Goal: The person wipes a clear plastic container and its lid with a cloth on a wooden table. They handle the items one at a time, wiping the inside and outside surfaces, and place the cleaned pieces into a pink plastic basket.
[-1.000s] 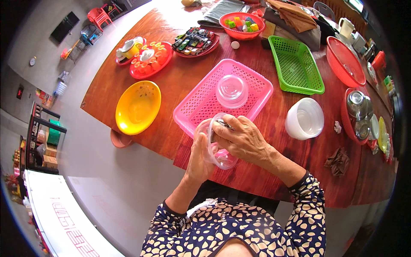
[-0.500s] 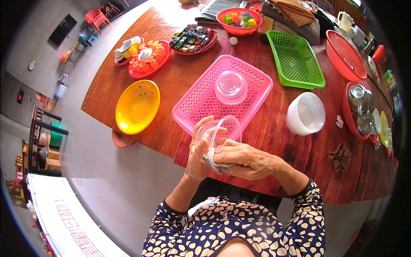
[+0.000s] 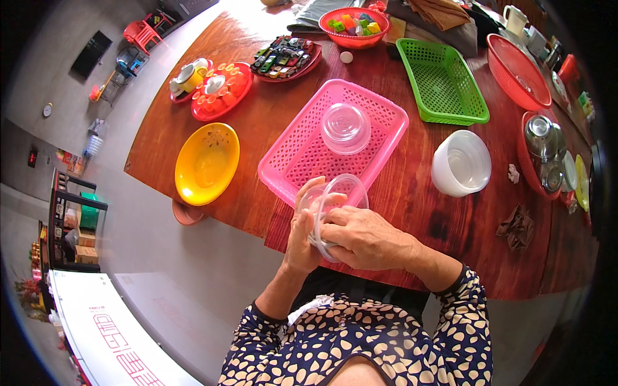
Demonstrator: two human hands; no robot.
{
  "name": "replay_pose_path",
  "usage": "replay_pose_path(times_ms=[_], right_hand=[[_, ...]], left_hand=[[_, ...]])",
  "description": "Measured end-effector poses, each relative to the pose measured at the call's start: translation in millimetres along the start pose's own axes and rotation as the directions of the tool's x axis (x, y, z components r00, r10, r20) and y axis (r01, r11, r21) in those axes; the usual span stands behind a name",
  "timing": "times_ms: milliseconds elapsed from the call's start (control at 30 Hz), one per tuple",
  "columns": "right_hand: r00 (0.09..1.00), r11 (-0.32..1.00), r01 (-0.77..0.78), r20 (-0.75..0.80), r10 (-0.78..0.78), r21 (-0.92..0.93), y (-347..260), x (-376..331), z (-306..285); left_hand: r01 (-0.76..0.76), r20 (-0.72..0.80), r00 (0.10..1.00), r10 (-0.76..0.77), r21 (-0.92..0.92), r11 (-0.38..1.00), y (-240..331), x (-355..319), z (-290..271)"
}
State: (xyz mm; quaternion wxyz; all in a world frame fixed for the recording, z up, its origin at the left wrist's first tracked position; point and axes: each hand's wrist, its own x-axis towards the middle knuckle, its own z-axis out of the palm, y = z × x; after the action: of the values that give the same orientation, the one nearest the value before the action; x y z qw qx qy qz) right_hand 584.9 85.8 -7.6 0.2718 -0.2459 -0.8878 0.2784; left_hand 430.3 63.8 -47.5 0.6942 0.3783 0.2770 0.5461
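Note:
In front of my body, my left hand (image 3: 301,241) is wrapped round a clear round plastic bowl (image 3: 351,188), tilted with its mouth toward my right hand. The fingers of my right hand (image 3: 372,239) are bent together inside the bowl's rim, pressing a pale grey cloth against the wall; the cloth is almost wholly hidden by the hand. Just beyond the bowl lies a pink perforated plastic basket (image 3: 277,157). Another clear round bowl (image 3: 346,128) sits upside down in that basket. A stack of whitish plastic bowls (image 3: 447,170) stands to the right.
A yellow oval bowl (image 3: 206,164) is at the left table edge. Beyond are a red tray of cups (image 3: 222,93), a plate of toy cars (image 3: 283,56), a basket of coloured blocks (image 3: 354,29) and a green basket (image 3: 444,80). Crumpled brown paper (image 3: 515,226) lies at right.
My right hand has shifted slightly in the bowl, and the grey cloth that showed below its fingers is now nearly covered. The left hand keeps its hold on the bowl.

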Motion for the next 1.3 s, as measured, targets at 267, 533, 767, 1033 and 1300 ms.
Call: replay_pose_path(times_ms=[267, 533, 767, 1033, 1300], right_hand=[[0.95, 0.972, -0.163, -0.294, 0.109, -0.167, -0.5, 17.4, 17.1], [0.974, 0.97, -0.084, -0.224, 0.032, -0.226, 7.2, 13.1, 12.4], [0.99, 0.991, 0.037, 0.133, -0.054, 0.131, 11.0, -0.4, -5.9], [0.98, 0.818, 0.072, -0.194, 0.05, 0.57, 10.1, -23.7, -57.2], [0.921, 0.887, 0.062, -0.317, -0.227, -0.457, -28.5, -13.4, -26.7]], left_hand=[[0.057, -0.107, 0.992, -0.064, -0.062, 0.996, -8.4, -2.5, -5.0], [0.01, -0.162, 0.987, -0.018, -0.05, 0.999, -8.5, -3.1, -1.2], [-0.021, 0.002, 1.0, 0.021, -0.022, 1.0, -5.1, 6.5, -10.7], [-0.05, -0.057, 0.997, 0.046, -0.068, 0.996, 3.7, 7.0, -8.8], [-0.131, -0.016, 0.988, 0.155, 0.457, 0.88, -1.0, 3.9, 0.0]])
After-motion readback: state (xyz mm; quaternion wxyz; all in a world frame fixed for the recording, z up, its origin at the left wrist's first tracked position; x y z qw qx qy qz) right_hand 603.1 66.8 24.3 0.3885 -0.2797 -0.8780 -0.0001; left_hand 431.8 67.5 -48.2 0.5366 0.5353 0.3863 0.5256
